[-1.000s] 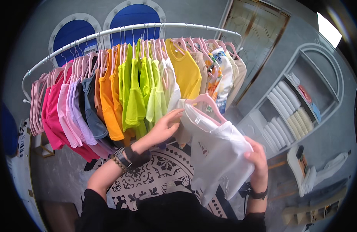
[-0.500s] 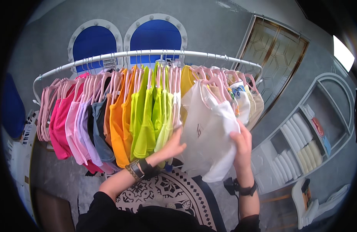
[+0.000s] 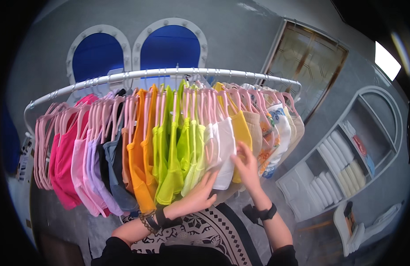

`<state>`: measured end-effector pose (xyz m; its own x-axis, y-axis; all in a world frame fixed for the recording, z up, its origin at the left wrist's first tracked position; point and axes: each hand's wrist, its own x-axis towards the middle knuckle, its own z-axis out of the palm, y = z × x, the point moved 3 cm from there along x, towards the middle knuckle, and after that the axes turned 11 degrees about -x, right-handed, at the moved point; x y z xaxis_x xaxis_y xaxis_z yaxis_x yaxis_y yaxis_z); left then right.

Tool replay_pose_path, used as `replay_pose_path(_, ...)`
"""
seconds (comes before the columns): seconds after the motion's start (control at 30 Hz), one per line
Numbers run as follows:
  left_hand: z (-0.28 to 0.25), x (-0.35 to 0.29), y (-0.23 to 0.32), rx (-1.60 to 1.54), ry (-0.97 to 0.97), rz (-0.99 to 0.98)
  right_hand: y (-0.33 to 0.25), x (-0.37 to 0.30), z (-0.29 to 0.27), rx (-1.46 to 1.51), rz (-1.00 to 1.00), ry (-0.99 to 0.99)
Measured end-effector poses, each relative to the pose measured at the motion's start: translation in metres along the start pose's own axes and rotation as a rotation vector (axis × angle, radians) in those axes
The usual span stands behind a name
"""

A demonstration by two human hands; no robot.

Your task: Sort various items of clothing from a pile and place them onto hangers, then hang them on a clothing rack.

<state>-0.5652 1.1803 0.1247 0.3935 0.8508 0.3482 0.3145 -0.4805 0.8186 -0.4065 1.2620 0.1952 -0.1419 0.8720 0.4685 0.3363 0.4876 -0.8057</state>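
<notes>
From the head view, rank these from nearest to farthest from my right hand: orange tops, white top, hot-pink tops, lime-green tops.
From the right hand:
1. White top, right at its fingertips, just left.
2. Lime-green tops, farther left, mid-rack.
3. Orange tops, left of the lime.
4. Hot-pink tops, toward the rack's left end.

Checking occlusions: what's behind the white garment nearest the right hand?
A yellow garment shows beyond its right edge; the white garment and right hand cover parts of it.
</notes>
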Motion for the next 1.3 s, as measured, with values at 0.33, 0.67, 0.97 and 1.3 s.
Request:
replay_pose_path(0.33, 0.156, -0.071, -0.034, -0.303, -0.660, -0.165, 0.094, -0.364, -0.100, 0.236, 0.749, 0.322)
replay_pose_path(0.67, 0.424, -0.160, 0.097, -0.305, -1.322, -0.087, -0.034, -0.780, -0.154, 0.153, 0.894, 1.424)
replay_pose_path(0.97, 0.634, -0.363, 0.303, -0.327, -1.875, 0.286, -0.175, -0.997, -0.076, 0.042, 0.849, 2.227)
replay_pose_path(1.3, 0.765, -0.555, 0.474, -0.281, -2.283, 0.608, -0.241, -1.131, -0.052, 0.013, 0.810, 2.791)
